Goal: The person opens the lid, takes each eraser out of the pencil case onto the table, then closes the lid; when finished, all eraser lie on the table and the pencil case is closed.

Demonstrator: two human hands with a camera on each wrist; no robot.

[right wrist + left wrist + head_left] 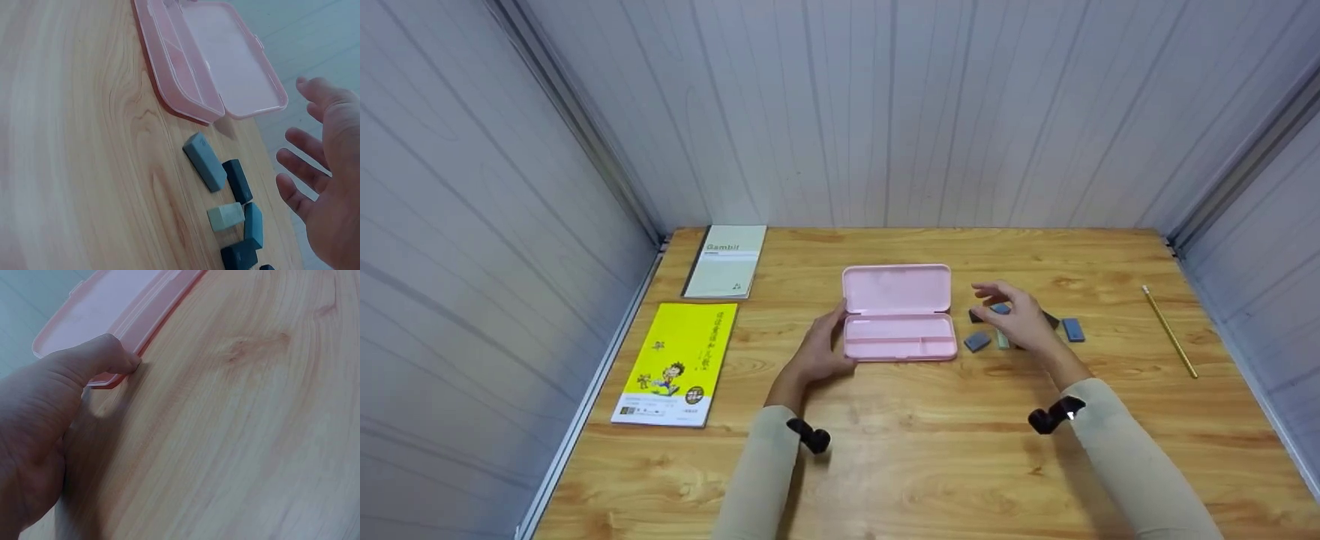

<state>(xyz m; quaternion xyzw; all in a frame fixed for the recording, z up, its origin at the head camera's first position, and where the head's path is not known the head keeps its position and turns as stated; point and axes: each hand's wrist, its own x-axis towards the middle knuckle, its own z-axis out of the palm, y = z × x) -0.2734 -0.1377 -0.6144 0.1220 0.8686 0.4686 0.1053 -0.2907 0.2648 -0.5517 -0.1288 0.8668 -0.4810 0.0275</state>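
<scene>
A pink pencil case lies with its lid raised and its divided tray bare. My left hand grips the case's left end; its thumb presses at the front corner, while the other fingers are hidden in the left wrist view. To the right of the case, my right hand hovers over a group of erasers, fingers apart and holding nothing. A grey-blue eraser lies nearest the case, beside a black eraser, a pale green eraser and a blue eraser.
Another blue eraser lies right of the group, and farther right is a gold pencil. On the left are a yellow book and a pale notebook. Panelled walls close off the wooden table's back and sides.
</scene>
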